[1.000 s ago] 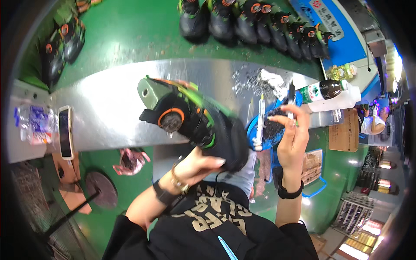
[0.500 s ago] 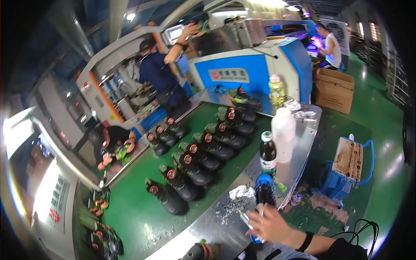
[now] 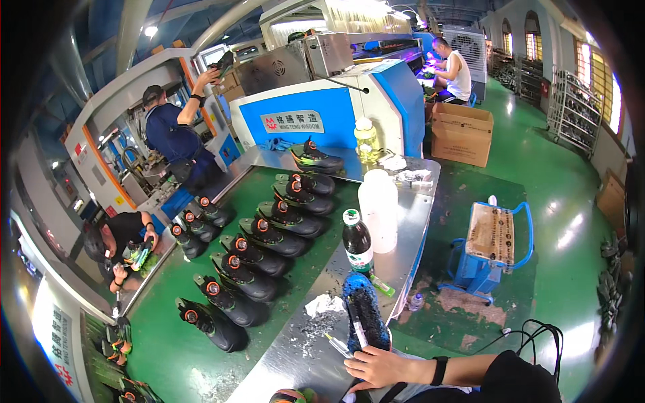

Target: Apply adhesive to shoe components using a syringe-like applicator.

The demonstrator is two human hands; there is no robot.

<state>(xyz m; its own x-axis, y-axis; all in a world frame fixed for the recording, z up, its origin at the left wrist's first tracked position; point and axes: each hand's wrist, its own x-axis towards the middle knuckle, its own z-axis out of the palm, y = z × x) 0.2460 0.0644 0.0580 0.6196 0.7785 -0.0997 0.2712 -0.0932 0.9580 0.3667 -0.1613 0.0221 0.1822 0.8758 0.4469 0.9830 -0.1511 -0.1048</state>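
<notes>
My right hand, with a black band at the wrist, reaches in from the lower right over the metal bench edge. Its fingers are bent and apart from the thumb, with no clear grip on anything. Beside the fingertips lie two slim white pen-like tools. One tool rests on the bench; the other lies over a blue-rimmed, shoe-sole-shaped piece with a rough black middle. Something small and white below the thumb is cut off. A dark shoe with orange trim shows at the lower edge. My left hand is out of view.
Rows of black shoes stand on the green surface. Crumpled white tissue, a dark bottle and a white plastic bottle stand along the metal strip. Right is a blue cart. Several people work at machines beyond.
The view has swung right, so the bench sits farther left. My right hand has drawn back a little from the sole-shaped piece. The person at the far machine still holds a shoe up.
</notes>
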